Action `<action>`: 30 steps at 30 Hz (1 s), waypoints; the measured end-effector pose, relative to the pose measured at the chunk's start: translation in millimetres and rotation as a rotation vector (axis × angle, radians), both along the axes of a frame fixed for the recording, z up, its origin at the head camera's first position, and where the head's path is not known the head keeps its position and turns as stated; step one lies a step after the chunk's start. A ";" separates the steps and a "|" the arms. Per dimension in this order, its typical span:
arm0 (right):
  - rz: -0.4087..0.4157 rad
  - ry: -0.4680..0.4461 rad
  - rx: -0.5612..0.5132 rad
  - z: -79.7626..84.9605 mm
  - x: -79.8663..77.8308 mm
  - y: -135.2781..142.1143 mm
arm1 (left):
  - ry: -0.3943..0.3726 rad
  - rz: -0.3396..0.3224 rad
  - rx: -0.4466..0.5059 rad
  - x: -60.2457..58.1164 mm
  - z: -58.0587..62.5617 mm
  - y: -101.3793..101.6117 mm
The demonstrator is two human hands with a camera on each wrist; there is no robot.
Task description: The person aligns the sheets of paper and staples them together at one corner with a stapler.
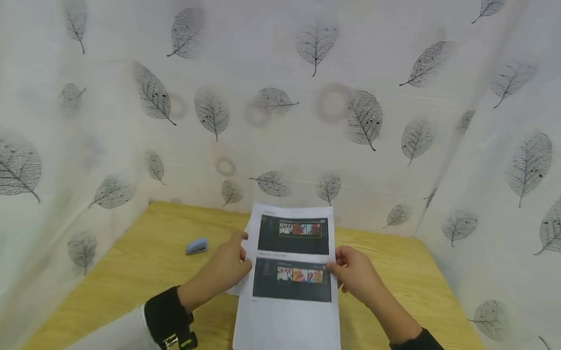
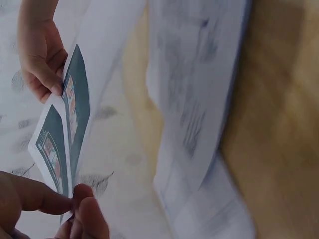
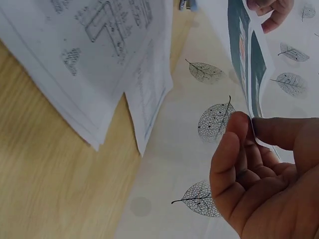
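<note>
Both hands hold up a white sheet of paper (image 1: 289, 327) printed with two dark picture panels. My left hand (image 1: 225, 264) pinches its left edge between thumb and fingers, and my right hand (image 1: 357, 275) pinches the right edge at about the same height. The left wrist view shows the sheet bowed slightly, with the left fingers (image 2: 89, 211) on its edge. In the right wrist view the right thumb (image 3: 279, 132) presses the other edge against the fingers. Under the raised sheet, other printed papers (image 3: 99, 45) lie on the table, partly overlapping.
A small blue stapler (image 1: 197, 246) stands on the yellow wood-grain table (image 1: 165, 232), left of the papers. Pale curtains with a leaf print (image 1: 272, 143) hang behind the table and on both sides. Black straps with small devices circle both wrists.
</note>
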State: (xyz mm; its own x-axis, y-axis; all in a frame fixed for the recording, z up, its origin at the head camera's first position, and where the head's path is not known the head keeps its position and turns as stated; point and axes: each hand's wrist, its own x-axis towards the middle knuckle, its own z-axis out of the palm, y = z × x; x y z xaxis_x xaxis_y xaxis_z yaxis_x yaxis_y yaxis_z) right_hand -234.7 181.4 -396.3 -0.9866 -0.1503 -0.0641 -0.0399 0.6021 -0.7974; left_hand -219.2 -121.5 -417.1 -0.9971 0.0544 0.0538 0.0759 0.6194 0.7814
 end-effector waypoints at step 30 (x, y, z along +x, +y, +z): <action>0.034 -0.088 0.555 -70.1 61.5 3.4 | -0.180 -0.378 -0.184 55.8 -70.1 18.8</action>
